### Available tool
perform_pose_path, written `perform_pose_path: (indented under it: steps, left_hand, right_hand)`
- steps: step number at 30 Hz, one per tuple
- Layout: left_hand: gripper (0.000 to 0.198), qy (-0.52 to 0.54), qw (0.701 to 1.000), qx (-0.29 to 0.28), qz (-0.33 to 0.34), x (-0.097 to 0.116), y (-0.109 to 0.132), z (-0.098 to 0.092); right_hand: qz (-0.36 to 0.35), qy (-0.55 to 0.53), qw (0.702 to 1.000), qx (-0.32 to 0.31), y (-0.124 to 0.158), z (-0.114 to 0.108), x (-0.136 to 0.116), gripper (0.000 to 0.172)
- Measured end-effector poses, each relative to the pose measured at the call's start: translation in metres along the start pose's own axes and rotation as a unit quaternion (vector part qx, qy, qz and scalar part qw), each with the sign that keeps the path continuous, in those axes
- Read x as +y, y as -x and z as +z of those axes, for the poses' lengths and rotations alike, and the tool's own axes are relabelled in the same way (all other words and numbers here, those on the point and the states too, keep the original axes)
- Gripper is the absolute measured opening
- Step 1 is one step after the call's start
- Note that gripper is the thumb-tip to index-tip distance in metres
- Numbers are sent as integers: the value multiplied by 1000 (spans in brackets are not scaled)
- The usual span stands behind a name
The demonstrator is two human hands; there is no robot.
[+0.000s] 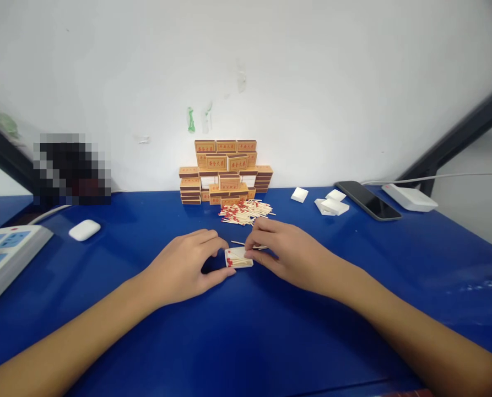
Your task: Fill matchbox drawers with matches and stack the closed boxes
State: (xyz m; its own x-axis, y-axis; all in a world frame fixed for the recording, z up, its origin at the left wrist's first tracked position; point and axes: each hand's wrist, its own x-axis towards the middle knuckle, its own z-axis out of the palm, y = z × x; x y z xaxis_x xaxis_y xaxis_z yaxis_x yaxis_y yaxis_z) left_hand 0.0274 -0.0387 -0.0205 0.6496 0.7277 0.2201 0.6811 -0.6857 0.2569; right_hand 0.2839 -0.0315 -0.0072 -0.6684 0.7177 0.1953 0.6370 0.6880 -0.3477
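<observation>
A small white matchbox tray (239, 258) lies on the blue table (246, 331), filled with red-tipped matches. My left hand (185, 267) grips its left end between thumb and fingers. My right hand (282, 251) rests at the tray's right end, fingers pinched on matches (246, 244) that lie across the tray's far edge. A loose heap of matches (246, 212) lies just beyond the hands. Behind it a stack of yellow matchboxes (226, 172) stands against the wall.
Several white empty trays (331, 205) lie at the back right beside a black phone (367, 199) and a white charger box (411, 197). A white earbud case (84, 229) and a power strip (4, 256) sit at the left.
</observation>
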Motion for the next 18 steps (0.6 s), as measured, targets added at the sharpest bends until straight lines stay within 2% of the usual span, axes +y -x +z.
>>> perform_pose_path:
  steps: [8, 18]
  left_hand:
    - [28, -22, 997, 56, 53, 0, 0, -1]
    - [25, -51, 989, 86, 112, 1, -1, -2]
  right_hand:
    - [-4, -2, 1000, -24, 1, -1, -4, 16]
    - [-14, -23, 999, 31, -2, 13, -9, 14]
